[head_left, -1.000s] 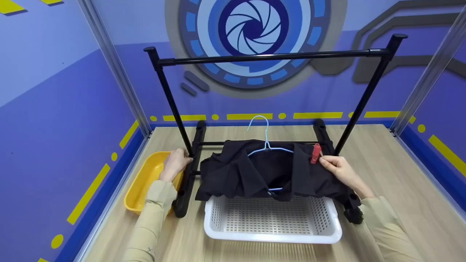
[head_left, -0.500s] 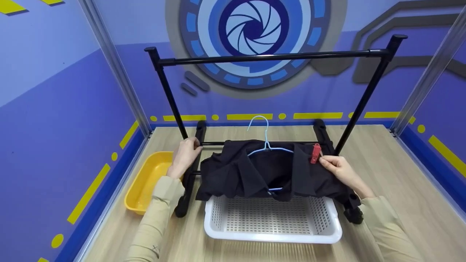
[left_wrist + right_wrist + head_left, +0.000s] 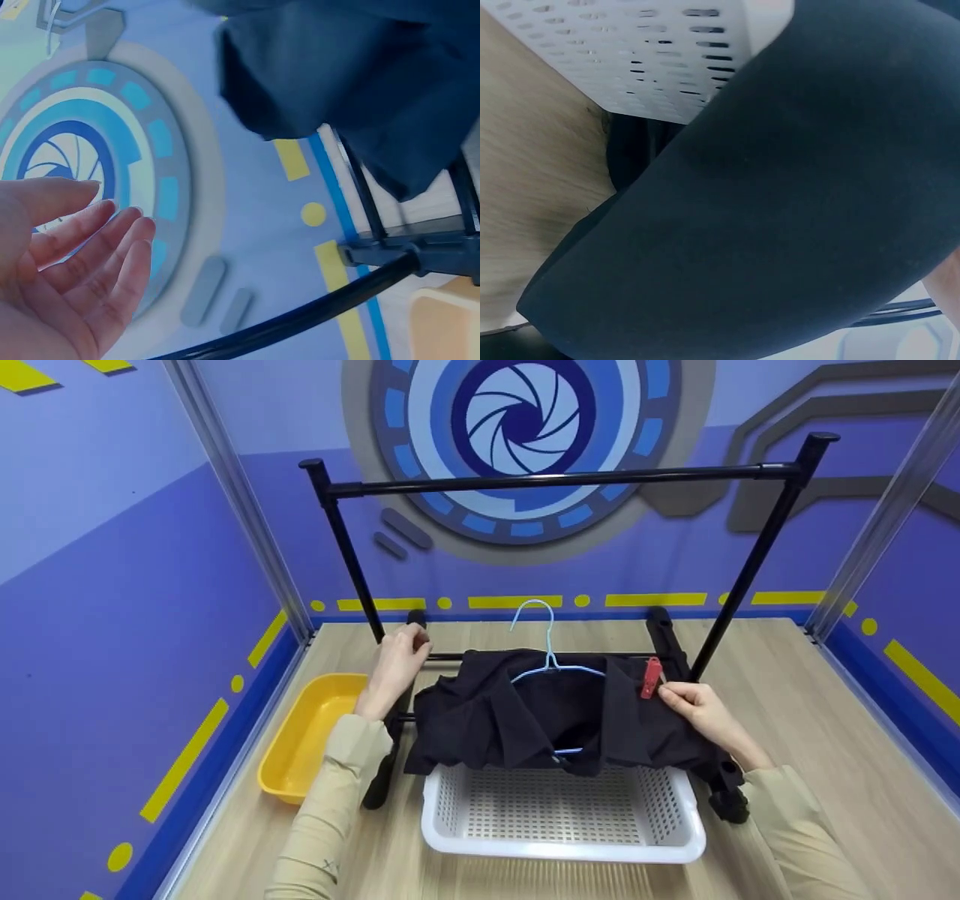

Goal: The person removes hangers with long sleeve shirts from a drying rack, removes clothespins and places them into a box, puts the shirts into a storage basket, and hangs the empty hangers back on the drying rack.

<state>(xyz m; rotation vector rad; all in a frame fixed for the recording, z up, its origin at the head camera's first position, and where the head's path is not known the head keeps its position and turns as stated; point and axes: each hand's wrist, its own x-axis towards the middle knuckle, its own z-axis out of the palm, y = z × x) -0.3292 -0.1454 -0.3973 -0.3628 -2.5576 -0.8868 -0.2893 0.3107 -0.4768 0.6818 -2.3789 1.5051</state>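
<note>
A black collared shirt [image 3: 465, 720] lies over the white basket, with a light-blue wire hanger [image 3: 550, 641] inside its neck and the hook standing up. A red clothespin [image 3: 651, 677] sits on the shirt's right shoulder. My right hand [image 3: 701, 712] pinches the shirt right beside that clothespin; in the right wrist view the dark cloth [image 3: 780, 180] hides most of the hand. My left hand [image 3: 397, 664] is raised near the rack's left post, and the left wrist view shows its fingers [image 3: 105, 262] loosely bent with nothing in them.
A black garment rack [image 3: 570, 478] stands around the shirt, its top bar bare. The white perforated basket [image 3: 562, 851] is beneath the shirt. To the left on the wooden table [image 3: 840, 720] sits a yellow basin [image 3: 289, 750]. Blue-purple walls [image 3: 150, 607] close in the sides and back.
My left hand has moved from over the yellow basin's edge up and to the right, past the rack's left post. The right hand, shirt, hanger and clothespin stay put.
</note>
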